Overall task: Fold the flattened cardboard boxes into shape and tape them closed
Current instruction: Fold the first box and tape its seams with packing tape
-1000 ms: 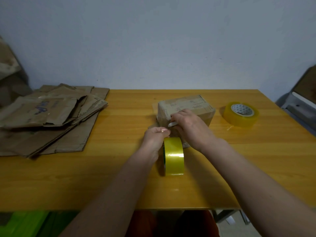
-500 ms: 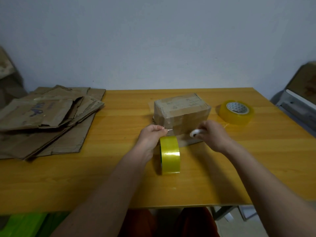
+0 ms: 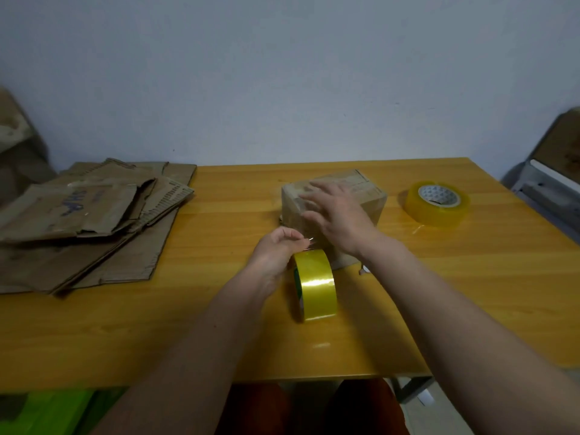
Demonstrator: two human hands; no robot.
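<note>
Taping the folded box, mid-table.

Folded cardboard box sits centre-table, slightly toward 12 o'clock. My right hand lies over its top and near face, fingers straight and spread, pressing flat, gripping nothing. My left hand is at 7 o'clock of the box, fingers curled, pinching the tape end at the top of the yellow tape roll, which stands on edge just in front of the box. Small white object on the table at the box's 5 o'clock; can't tell what it is. Second tape roll lies flat at 3 o'clock, apart from the box. Flattened cardboard stack at 9 o'clock, well apart, on the wooden table.
</note>
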